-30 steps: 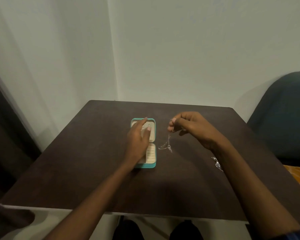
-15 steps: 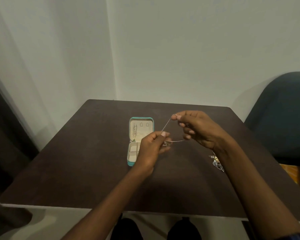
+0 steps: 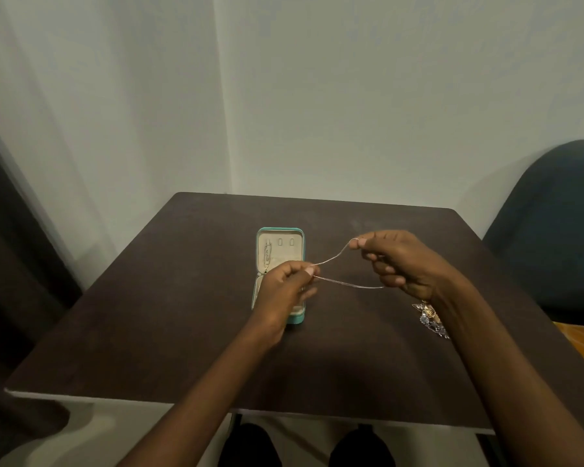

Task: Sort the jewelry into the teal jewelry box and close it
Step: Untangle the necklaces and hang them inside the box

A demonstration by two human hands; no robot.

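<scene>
Over the table (image 3: 149,332) both hands pinched a thin chain (image 3: 348,284), stretched in two strands between them. The left hand (image 3: 284,291) hovered over the open teal box (image 3: 280,234), fingers curled; the right hand (image 3: 398,261) held its end right of it. More jewelry (image 3: 432,320) lay by the right wrist.

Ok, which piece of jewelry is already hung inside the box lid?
The small chain hanging at the left of the teal jewelry box lid. The thin necklace is stretched between both hands, and the ornate cluster lies on the table.
</scene>
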